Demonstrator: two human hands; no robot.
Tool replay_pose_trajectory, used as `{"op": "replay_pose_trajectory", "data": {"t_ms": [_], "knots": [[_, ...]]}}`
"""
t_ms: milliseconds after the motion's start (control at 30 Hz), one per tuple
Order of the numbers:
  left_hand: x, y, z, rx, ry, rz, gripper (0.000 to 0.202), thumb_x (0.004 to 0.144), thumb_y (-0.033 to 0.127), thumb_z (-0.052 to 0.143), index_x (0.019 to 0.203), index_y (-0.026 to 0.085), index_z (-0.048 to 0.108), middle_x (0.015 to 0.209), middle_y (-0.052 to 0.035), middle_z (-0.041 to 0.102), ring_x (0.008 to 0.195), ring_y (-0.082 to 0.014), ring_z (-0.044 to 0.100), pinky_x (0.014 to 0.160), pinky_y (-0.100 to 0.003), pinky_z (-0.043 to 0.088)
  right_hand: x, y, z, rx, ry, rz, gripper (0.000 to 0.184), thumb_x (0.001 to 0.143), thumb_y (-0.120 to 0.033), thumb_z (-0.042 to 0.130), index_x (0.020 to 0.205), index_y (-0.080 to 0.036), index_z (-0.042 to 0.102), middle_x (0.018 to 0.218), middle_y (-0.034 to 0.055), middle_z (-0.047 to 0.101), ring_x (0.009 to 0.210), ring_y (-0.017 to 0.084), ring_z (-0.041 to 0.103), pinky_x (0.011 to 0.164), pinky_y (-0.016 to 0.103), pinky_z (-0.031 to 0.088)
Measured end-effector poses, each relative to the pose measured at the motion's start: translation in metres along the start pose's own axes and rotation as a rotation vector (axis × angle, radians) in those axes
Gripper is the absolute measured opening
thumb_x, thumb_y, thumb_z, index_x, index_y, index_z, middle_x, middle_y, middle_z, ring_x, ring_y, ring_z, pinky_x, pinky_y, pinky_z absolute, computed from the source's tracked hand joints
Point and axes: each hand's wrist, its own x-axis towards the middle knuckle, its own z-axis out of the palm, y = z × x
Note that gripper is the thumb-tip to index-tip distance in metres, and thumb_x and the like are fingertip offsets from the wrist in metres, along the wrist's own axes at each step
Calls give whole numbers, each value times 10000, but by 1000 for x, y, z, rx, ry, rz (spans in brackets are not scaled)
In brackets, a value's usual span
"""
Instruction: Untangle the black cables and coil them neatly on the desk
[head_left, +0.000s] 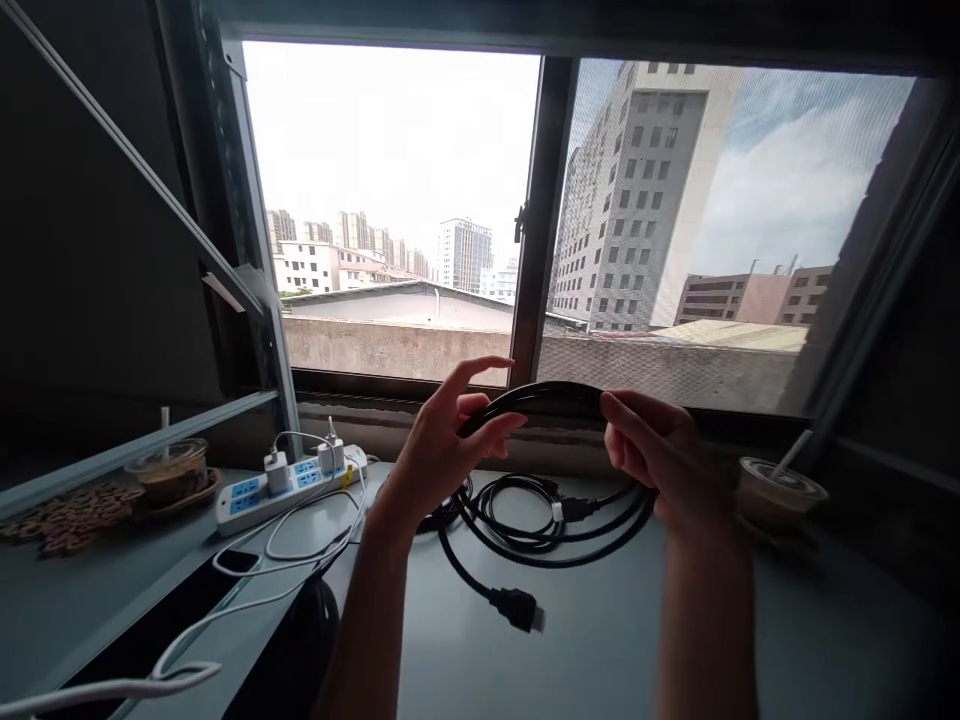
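A black HDMI cable (555,563) hangs in loose loops between my two hands, above the table. My left hand (450,430) holds the left side of the loops. Its thumb and index finger are spread, while the other fingers curl by the cable. On the right, my right hand (649,440) pinches the top of the loops between thumb and fingers. One HDMI plug (516,608) dangles below, its metal end facing right. A second plug (577,508) with a pale end shows inside the loops. Behind them a thinner coiled black cable (517,541) lies on the table.
A white power strip (300,492) with chargers and white cables (277,550) is at left. Iced drink cups stand on both sides, one left (169,475) and one right (780,490). A metal frame (259,240) and a window (529,230) rise behind the table (585,660).
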Motion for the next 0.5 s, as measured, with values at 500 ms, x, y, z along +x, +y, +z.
{"op": "replay_pose_trajectory", "data": {"t_ms": [500], "knots": [[2,-16,-13,352,322,401,173,840,217,532,954,199,661,732,15,676,539,-61,583,525,-173,476,-2,-1,4,70,-16,23,283,677,-447,673,726,-171,637,514,-20,579,285,35,375,260,158,244]]}}
